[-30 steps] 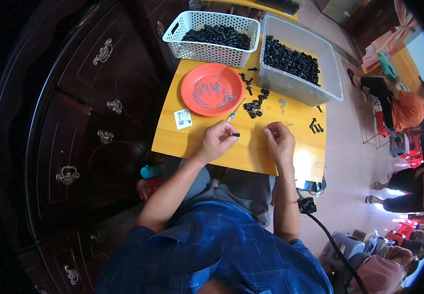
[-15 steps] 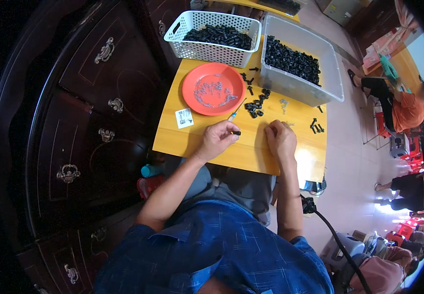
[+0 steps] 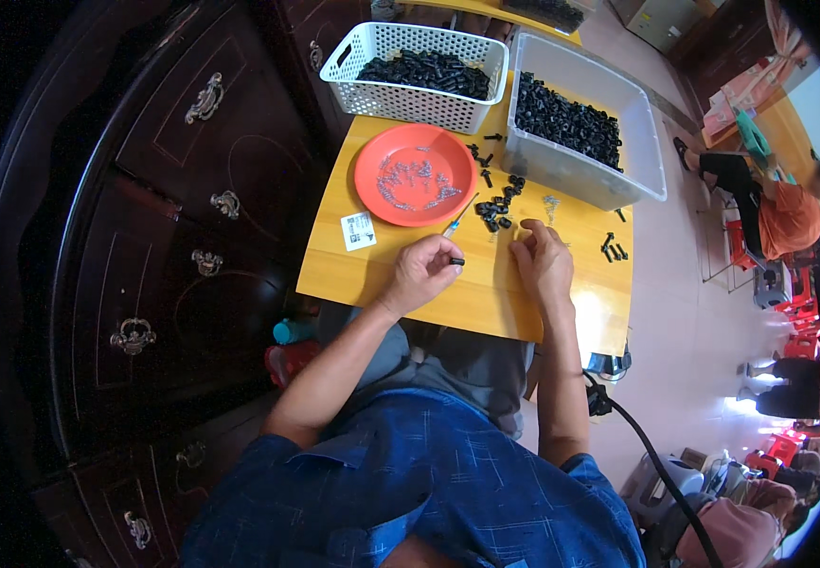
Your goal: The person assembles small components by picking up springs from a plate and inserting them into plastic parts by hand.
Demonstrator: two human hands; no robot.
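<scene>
Between the thumb and fingers of my left hand (image 3: 421, 276) is a small black plastic part (image 3: 456, 261), its end poking out at the fingertips. My right hand (image 3: 543, 263) rests low over the yellow table, thumb and index finger apart, with nothing visible between them. Just beyond my left hand lies a slim tool with a blue handle (image 3: 452, 227) and a thin shaft, perhaps a small screwdriver. A cluster of short black plastic pieces (image 3: 493, 214) lies ahead, between my hands. Several small silver screws (image 3: 550, 204) are scattered beyond my right hand.
A red plate (image 3: 372, 189) holds small metal screws. Behind it stand a white perforated basket (image 3: 410, 102) and a clear plastic bin (image 3: 571, 180), both with many black parts. More black pieces (image 3: 613, 248) lie right. Dark drawers (image 3: 173, 208) flank the left; people sit at right.
My right hand's fingers have spread apart and reached slightly forward from a closed pinch. My left hand has stayed in place, holding the black part.
</scene>
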